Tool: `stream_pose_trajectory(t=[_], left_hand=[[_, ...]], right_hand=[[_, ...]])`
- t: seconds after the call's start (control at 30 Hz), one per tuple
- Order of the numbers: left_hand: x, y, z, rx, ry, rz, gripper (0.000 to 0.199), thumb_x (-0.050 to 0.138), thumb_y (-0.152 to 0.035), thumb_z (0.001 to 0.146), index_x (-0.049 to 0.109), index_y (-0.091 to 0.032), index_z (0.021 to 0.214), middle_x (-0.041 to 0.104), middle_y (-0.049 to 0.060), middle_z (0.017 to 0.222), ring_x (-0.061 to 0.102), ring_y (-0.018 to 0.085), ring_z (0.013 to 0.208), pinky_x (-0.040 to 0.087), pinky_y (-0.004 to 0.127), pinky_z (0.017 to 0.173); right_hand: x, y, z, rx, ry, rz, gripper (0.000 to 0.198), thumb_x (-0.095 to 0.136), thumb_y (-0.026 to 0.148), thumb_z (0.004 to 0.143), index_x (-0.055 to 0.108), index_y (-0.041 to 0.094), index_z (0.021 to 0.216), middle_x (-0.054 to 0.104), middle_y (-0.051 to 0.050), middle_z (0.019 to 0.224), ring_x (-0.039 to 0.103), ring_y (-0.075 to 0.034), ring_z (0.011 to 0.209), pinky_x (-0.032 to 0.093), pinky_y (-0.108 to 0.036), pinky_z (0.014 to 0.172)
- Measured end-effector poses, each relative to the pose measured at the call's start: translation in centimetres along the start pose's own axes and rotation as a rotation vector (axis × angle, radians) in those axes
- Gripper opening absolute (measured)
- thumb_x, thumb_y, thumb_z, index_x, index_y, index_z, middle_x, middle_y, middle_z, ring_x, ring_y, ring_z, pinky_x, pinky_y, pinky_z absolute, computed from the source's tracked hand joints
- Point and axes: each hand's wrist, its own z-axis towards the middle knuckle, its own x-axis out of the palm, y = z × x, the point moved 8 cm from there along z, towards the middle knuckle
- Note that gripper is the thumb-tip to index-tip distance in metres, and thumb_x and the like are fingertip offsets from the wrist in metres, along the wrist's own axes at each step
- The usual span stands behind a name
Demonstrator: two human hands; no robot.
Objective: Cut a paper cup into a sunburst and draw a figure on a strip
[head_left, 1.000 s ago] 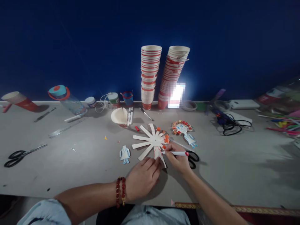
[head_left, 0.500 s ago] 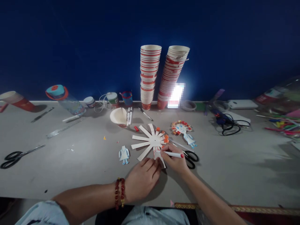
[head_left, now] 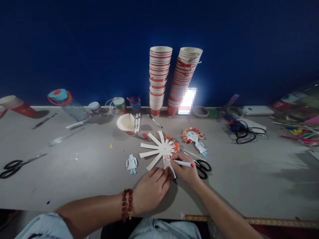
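Grey bench (head_left: pixel 236 179) beneath two paper-cup stacks (head_left: pixel 157 83), a many-armed white paper cutout (head_left: pixel 161 148), small paper figure (head_left: pixel 131 164) and black-handled scissors (head_left: pixel 23 163)

Strip-cut white paper piece (head_left: pixel 160 150), splayed, orange bits, red lines; white marker (head_left: pixel 184 163), red-ended, slanting over it

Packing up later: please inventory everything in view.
Spoked paper: 1, white/orange, centre
Markers: 4, white, one held, three left
Paper figures: 2, white/blue, centre
Scissors: 2, black, left and centre
Cup stacks: 2, red/white, back
Loose cups: 2, red/white, left
Blue-topped bottle: 1, clear, left
Jars: 2, white lids, back
Cable bundle: 1, black, right
Sticks: uncounted, multicoloured, far right
Other items: uncounted, mixed, scattered
Beads: two strands, red, left wrist
Left hand: 1, bare, on paper
Right hand: 1, bare, holding marker
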Motion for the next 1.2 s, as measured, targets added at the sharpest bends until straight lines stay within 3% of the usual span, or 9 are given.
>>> stream_pose_trajectory(t=[0.43,0.63,1.0,1.2], left_hand=[[0.0,-0.5,-0.6,0.03,0.013,0.031,0.04,0.044,-0.026,0.098,0.051,-0.008,0.133,0.053,0.016,0.137,0.047,0.026,0.124,0.032,0.04,0.105],[-0.3,-0.8,-0.8,0.036,-0.007,0.056,0.041,0.042,-0.026,0.098,0.052,-0.005,0.133,0.055,0.016,0.136,0.05,0.025,0.119,0.032,0.04,0.104],[-0.5,-1.2,-1.2,0.053,-0.01,0.061,0.042,0.041,-0.023,0.099,0.053,-0.001,0.132,0.053,0.017,0.138,0.047,0.026,0.122,0.032,0.038,0.104],[-0.6,-1.2,-1.2,0.06,-0.012,0.068,0.044,0.044,-0.022,0.097,0.051,0.001,0.133,0.055,0.018,0.135,0.047,0.026,0.121,0.028,0.039,0.108]], right_hand=[[-0.4,0.8,0.0,-0.033,0.007,0.038,0.015,0.054,0.022,0.078,0.055,0.021,0.063,0.056,0.001,0.06,0.05,-0.015,0.056,0.04,-0.027,0.055],[-0.7,1.0,-0.1,-0.032,0.0,0.078,0.012,0.053,0.023,0.079,0.056,0.022,0.067,0.056,0.002,0.058,0.05,-0.014,0.054,0.039,-0.026,0.052],[0.0,0.0,-1.4,0.146,0.071,0.213,0.007,0.056,0.025,0.082,0.054,0.022,0.076,0.059,0.002,0.057,0.05,-0.014,0.05,0.038,-0.025,0.049],[-0.5,1.0,-1.6,0.007,-0.02,0.064,0.012,0.055,0.018,0.079,0.055,0.021,0.068,0.056,0.002,0.062,0.05,-0.014,0.058,0.039,-0.026,0.055]])
